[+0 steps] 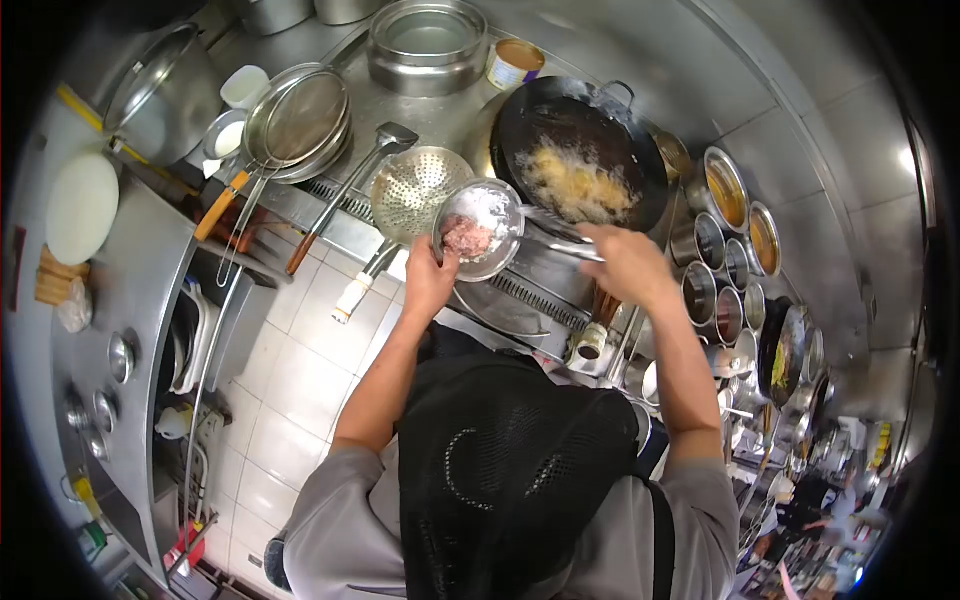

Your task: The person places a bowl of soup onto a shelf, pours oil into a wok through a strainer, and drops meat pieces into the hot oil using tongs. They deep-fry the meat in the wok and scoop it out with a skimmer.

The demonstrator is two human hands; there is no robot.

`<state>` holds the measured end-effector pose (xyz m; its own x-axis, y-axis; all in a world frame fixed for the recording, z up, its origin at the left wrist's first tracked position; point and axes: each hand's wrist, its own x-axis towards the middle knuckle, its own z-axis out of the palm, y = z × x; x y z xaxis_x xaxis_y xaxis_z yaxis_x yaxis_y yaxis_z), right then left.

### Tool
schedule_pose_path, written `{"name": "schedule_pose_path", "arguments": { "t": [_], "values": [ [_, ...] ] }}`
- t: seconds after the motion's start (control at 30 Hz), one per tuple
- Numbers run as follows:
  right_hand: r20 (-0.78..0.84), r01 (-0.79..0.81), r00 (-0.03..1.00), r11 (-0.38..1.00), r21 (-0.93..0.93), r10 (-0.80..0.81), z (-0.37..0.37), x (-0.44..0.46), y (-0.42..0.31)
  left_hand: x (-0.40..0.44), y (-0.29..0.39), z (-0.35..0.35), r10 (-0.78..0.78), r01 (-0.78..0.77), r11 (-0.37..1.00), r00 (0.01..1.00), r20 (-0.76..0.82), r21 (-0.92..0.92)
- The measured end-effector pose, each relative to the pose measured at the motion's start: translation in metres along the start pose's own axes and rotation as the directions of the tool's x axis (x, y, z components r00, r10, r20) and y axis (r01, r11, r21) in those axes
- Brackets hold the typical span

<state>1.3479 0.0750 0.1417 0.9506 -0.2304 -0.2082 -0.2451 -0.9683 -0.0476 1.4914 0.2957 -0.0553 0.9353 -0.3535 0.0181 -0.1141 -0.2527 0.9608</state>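
Note:
My left hand [431, 280] grips the rim of a metal bowl [511, 232] that holds white powder [488, 208] and a lump of pinkish minced meat [465, 237]. My right hand [628, 265] is closed on the handle of a metal utensil [560, 243], whose blurred far end reaches the bowl's right side. Just beyond the bowl, yellow pieces [575, 180] bubble in oil inside a large black wok [640, 150]. A perforated metal ladle [415, 185] lies directly left of the bowl, its handle toward me.
Strainers [300, 120] and a long-handled spatula [345, 190] lie to the left. A steel pot [427, 50] and a tin [516, 62] stand at the back. Many metal containers [725, 190] line the right side, with another pan [785, 350] beyond. People are visible at the far lower right.

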Motion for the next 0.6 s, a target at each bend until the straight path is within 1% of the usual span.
{"name": "schedule_pose_path", "arguments": {
  "t": [0.03, 0.07, 0.1, 0.17, 0.2, 0.23, 0.3, 0.33, 0.37, 0.4, 0.43, 0.47, 0.5, 0.57, 0.6],
  "values": [
    [0.042, 0.041, 0.998, 0.999, 0.011, -0.042, 0.015, 0.010, -0.003, -0.001, 0.008, -0.003, 0.044, -0.045, 0.998, 0.999, 0.022, 0.031],
    [0.036, 0.103, 0.994, 0.995, -0.003, -0.102, 0.035, 0.020, -0.003, -0.003, 0.018, -0.007, 0.106, -0.106, 0.994, 0.993, 0.049, 0.015],
    [0.038, 0.094, 0.995, 0.996, 0.002, -0.094, 0.037, 0.015, -0.004, -0.005, 0.015, -0.006, 0.104, -0.105, 0.994, 0.993, 0.059, 0.016],
    [0.140, 0.103, 0.984, 0.994, 0.036, -0.107, 0.033, 0.017, -0.008, -0.001, 0.005, -0.005, 0.103, -0.109, 0.992, 0.989, 0.107, 0.056],
    [0.137, 0.039, 0.989, 0.994, 0.102, -0.053, 0.023, 0.011, -0.006, -0.001, 0.004, -0.004, 0.056, -0.059, 0.998, 0.995, 0.086, 0.026],
    [0.144, 0.040, 0.988, 0.994, 0.102, -0.054, 0.020, 0.006, 0.002, 0.000, 0.000, -0.003, 0.050, -0.052, 0.998, 0.995, 0.086, 0.025],
    [0.022, 0.070, 0.997, 0.989, 0.127, -0.074, 0.012, -0.003, 0.015, 0.006, -0.010, 0.004, -0.014, -0.006, 0.990, 0.991, 0.134, 0.144],
    [0.025, 0.036, 0.999, 0.984, 0.174, -0.041, -0.001, -0.006, 0.013, 0.008, -0.016, 0.009, -0.007, -0.013, 0.990, 0.990, 0.143, 0.137],
    [0.020, 0.026, 0.999, 0.986, 0.167, -0.030, -0.004, -0.008, 0.020, 0.010, -0.023, 0.016, -0.074, 0.073, 0.997, 0.985, 0.157, 0.008],
    [-0.049, 0.030, 0.999, 0.986, 0.163, -0.022, -0.008, -0.010, 0.028, 0.012, -0.021, 0.019, -0.137, 0.160, 0.980, 0.974, 0.181, -0.119],
    [-0.115, 0.033, 0.993, 0.987, 0.160, -0.014, -0.012, -0.012, 0.033, 0.013, -0.020, 0.021, -0.129, 0.154, 0.980, 0.973, 0.189, -0.126],
    [-0.144, -0.031, 0.988, 0.982, 0.187, 0.058, -0.019, -0.013, 0.036, 0.013, -0.020, 0.022, -0.165, 0.198, 0.969, 0.963, 0.211, -0.147],
    [-0.149, -0.035, 0.987, 0.983, 0.182, 0.063, -0.021, -0.007, 0.042, 0.012, -0.016, 0.021, -0.200, 0.242, 0.956, 0.952, 0.231, -0.166],
    [-0.076, -0.248, 0.965, 0.967, 0.056, 0.252, -0.019, 0.014, 0.062, 0.009, -0.009, 0.017, -0.210, 0.264, 0.941, 0.947, 0.243, -0.213],
    [-0.078, -0.244, 0.966, 0.968, 0.050, 0.247, -0.012, 0.029, 0.073, 0.008, -0.011, 0.014, -0.207, 0.257, 0.946, 0.949, 0.238, -0.198]
  ]
}}
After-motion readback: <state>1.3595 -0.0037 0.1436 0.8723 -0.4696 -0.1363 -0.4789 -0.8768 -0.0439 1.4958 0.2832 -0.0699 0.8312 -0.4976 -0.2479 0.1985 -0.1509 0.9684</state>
